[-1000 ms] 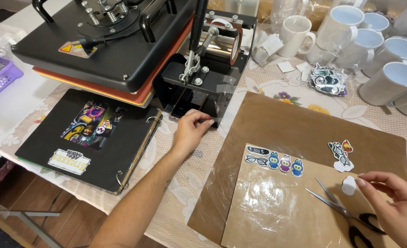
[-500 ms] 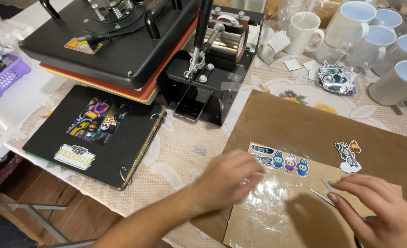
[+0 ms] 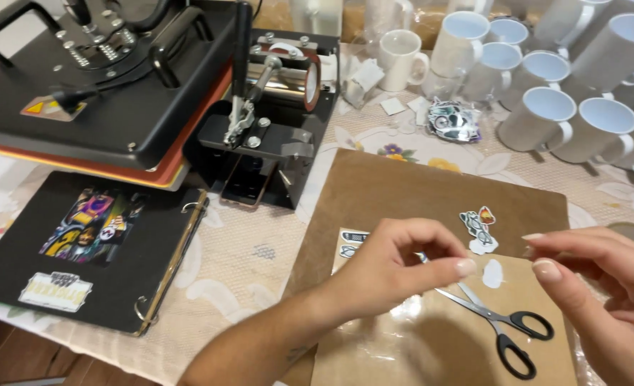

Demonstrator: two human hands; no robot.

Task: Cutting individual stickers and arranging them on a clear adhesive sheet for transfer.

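Note:
My left hand (image 3: 395,268) hovers over the brown board (image 3: 431,189) with thumb and fingers pinched together. My right hand (image 3: 603,286) faces it from the right, its fingertips close together. Whether either hand pinches something thin or clear, I cannot tell. A small white cut-out (image 3: 493,273) lies between the two hands. Black-handled scissors (image 3: 503,325) lie on the board just below it. Two small colourful stickers (image 3: 478,223) sit above the cut-out. A strip of stickers (image 3: 349,243) is partly hidden behind my left hand. Clear film (image 3: 403,343) covers the lower board.
A black heat press (image 3: 95,93) and a mug press (image 3: 281,78) stand at the back left. A black ring binder with stickers (image 3: 81,250) lies at the front left. Several white mugs (image 3: 546,114) crowd the back right, beside a bag of stickers (image 3: 451,120).
My left hand has come from the mug press to the board. The scissors have left my right hand and now lie on the board. Both hands have drawn close together.

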